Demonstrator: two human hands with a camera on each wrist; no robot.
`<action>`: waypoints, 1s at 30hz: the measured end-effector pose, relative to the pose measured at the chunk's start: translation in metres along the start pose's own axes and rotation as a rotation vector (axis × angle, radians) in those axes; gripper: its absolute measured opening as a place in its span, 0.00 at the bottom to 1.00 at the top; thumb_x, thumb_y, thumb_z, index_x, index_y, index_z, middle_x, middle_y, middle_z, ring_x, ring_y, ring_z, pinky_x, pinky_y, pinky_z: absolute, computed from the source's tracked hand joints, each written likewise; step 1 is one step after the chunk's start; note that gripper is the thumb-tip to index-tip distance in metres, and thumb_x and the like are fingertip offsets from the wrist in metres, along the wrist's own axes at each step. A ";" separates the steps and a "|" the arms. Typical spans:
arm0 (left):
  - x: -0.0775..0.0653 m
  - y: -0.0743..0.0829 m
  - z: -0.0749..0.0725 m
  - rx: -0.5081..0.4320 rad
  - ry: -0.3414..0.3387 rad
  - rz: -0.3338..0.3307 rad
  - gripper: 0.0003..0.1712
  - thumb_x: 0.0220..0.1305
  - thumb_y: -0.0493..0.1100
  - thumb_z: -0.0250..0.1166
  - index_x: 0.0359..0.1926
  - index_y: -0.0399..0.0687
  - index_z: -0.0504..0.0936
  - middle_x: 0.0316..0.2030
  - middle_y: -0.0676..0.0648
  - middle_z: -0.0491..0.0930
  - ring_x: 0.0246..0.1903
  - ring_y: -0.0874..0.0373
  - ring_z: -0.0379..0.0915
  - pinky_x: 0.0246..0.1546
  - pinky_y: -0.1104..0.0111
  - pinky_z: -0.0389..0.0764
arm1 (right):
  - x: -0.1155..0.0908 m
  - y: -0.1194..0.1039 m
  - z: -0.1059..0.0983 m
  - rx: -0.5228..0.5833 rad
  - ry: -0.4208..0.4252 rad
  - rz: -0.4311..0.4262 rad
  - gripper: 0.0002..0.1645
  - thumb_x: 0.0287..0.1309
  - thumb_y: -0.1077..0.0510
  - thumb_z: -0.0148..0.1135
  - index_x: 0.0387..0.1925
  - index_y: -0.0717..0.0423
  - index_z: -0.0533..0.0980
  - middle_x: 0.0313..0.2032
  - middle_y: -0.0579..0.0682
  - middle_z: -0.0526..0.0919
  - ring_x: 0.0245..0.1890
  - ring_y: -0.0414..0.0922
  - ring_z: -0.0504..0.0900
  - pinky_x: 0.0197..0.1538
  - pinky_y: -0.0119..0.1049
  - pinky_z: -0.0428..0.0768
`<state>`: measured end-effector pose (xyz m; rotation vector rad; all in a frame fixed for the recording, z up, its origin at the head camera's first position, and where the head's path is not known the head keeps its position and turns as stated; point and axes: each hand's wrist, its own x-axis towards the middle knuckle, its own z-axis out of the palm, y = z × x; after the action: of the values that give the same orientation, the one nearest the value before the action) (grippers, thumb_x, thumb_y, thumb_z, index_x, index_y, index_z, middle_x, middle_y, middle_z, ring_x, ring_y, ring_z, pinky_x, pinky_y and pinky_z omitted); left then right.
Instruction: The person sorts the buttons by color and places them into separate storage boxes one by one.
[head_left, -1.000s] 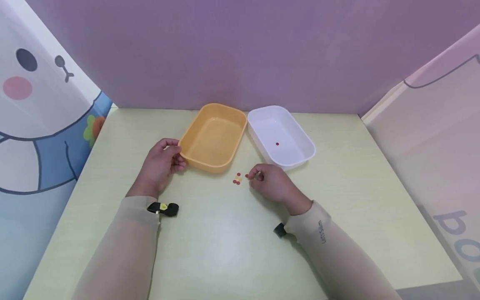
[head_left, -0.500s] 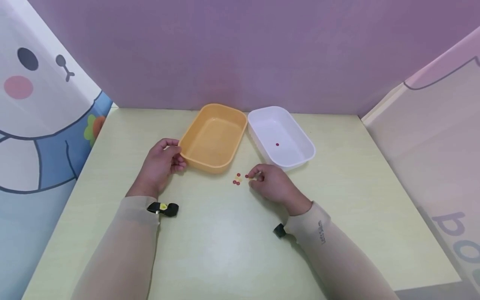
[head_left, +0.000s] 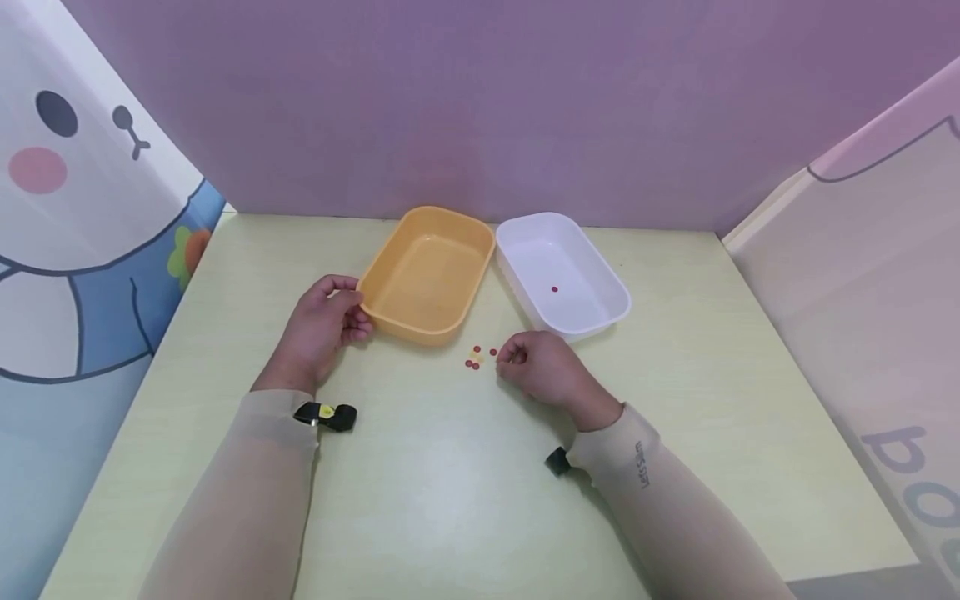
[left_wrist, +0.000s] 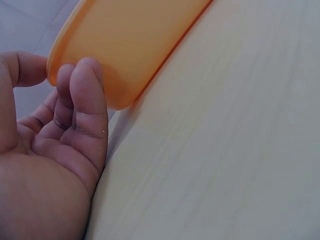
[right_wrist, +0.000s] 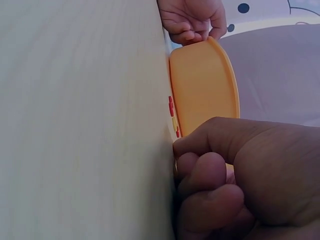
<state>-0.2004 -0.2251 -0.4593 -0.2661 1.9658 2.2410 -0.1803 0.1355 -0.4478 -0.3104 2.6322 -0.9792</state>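
Note:
My left hand (head_left: 324, 329) pinches the near left corner of an orange tray (head_left: 411, 330), thumb on the rim and the other fingers against its outer side. The left wrist view shows that tray wall (left_wrist: 127, 45) close. Several small red round pieces (head_left: 477, 349) lie on the table around a small pale yellow patch (head_left: 476, 358). Just right of them, my right hand (head_left: 546, 367) is low over the table, thumb and index finger pinched together. A small yellow piece is in that pinch, hidden by the fingertips. A lone red piece (head_left: 493, 352) lies beside them.
A white tray (head_left: 517, 279) stands right of the orange one, their rims nearly meeting, with one red piece (head_left: 554, 289) inside. Behind both rises a purple wall (head_left: 465, 108). Printed panels flank the pale table (head_left: 420, 500).
The right thumb and index finger have come together over the small yellow piece that showed between them. The left hand and both trays stay put.

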 end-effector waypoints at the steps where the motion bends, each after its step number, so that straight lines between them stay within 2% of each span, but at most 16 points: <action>1: 0.000 0.000 0.000 0.003 0.000 0.001 0.14 0.88 0.44 0.59 0.65 0.45 0.73 0.36 0.48 0.82 0.32 0.59 0.83 0.36 0.71 0.91 | 0.000 0.000 0.000 -0.004 0.000 0.000 0.03 0.73 0.56 0.72 0.38 0.47 0.88 0.29 0.46 0.86 0.20 0.44 0.82 0.34 0.38 0.84; 11: 0.001 -0.001 -0.001 -0.012 -0.003 0.005 0.11 0.87 0.44 0.60 0.63 0.48 0.74 0.35 0.48 0.82 0.31 0.59 0.83 0.35 0.71 0.91 | 0.000 0.001 -0.001 -0.008 -0.008 -0.020 0.04 0.70 0.58 0.73 0.36 0.47 0.87 0.30 0.45 0.86 0.21 0.44 0.82 0.34 0.37 0.84; 27: 0.001 -0.001 0.000 -0.026 -0.007 0.002 0.13 0.87 0.43 0.60 0.64 0.46 0.73 0.34 0.48 0.82 0.31 0.59 0.83 0.35 0.71 0.91 | 0.002 0.004 -0.001 -0.007 -0.022 -0.036 0.06 0.62 0.61 0.73 0.30 0.47 0.87 0.27 0.43 0.87 0.22 0.42 0.82 0.32 0.34 0.82; 30: 0.002 0.000 0.000 -0.027 -0.009 -0.002 0.13 0.87 0.43 0.60 0.64 0.46 0.73 0.35 0.48 0.82 0.31 0.59 0.83 0.35 0.71 0.91 | 0.003 0.004 -0.001 -0.017 -0.019 -0.053 0.05 0.62 0.60 0.74 0.31 0.47 0.87 0.27 0.43 0.86 0.25 0.41 0.81 0.34 0.34 0.82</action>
<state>-0.2019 -0.2246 -0.4599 -0.2604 1.9317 2.2649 -0.1837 0.1385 -0.4502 -0.3933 2.6290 -0.9661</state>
